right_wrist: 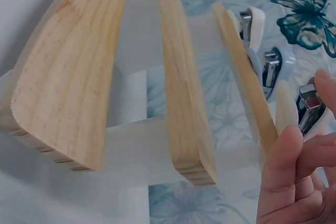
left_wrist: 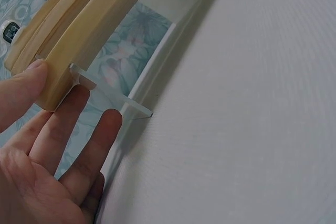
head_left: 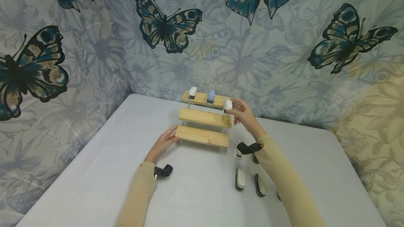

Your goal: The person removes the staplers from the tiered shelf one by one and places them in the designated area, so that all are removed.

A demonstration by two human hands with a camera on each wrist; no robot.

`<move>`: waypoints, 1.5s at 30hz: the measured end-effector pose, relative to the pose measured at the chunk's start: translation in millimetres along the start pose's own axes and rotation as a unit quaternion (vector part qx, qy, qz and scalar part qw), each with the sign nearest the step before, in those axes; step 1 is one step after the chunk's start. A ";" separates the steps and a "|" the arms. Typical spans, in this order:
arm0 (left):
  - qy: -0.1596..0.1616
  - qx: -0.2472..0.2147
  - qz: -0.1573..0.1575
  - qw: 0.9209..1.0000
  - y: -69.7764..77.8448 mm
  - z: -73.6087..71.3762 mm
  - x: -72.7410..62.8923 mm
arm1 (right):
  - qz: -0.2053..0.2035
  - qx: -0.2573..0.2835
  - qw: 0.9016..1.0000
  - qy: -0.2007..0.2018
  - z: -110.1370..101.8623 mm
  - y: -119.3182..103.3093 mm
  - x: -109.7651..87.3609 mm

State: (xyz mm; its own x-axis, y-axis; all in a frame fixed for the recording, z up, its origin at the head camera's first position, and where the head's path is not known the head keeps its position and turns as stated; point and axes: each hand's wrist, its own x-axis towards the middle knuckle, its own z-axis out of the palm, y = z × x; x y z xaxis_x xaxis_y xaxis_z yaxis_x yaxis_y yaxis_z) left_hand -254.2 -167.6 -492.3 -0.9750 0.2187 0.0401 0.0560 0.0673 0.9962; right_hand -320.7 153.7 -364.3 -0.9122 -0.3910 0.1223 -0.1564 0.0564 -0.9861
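Note:
A three-tier wooden display stand rises in steps at the back of the table. On its top tier sit a white stapler at the left and a light blue stapler near the middle. My right hand grips another white stapler at the right end of that tier; the right wrist view shows this stapler's metal front between thumb and fingers. My left hand holds the left end of the lowest tier, thumb on the board's edge and fingers below, beside a clear support.
Several more staplers lie on the white table at the right, among them a cream one and a grey-green one. The right forearm partly covers some. A butterfly-patterned wall covering stands behind the table.

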 end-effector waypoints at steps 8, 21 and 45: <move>0.007 0.002 0.008 1.000 -9.1 -2.0 3.7 | -0.009 -0.043 0.999 0.003 -14.8 17.1 -9.6; -0.002 -0.017 0.011 1.000 -7.9 -0.1 2.2 | 0.003 -0.070 0.998 0.009 -20.9 10.9 -63.4; -0.006 -0.016 0.001 1.000 3.8 -0.3 -0.9 | 0.028 -0.038 0.998 0.035 -19.5 31.3 -169.3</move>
State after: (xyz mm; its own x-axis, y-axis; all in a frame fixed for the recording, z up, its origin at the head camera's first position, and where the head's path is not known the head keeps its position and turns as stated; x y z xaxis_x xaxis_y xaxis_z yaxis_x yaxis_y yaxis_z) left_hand -253.2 -167.9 -488.6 -0.9721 0.2309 0.0407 0.0504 0.0362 0.9981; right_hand -178.5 239.6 -413.7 -0.9441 -0.3204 0.0772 -0.1304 0.1479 -0.9804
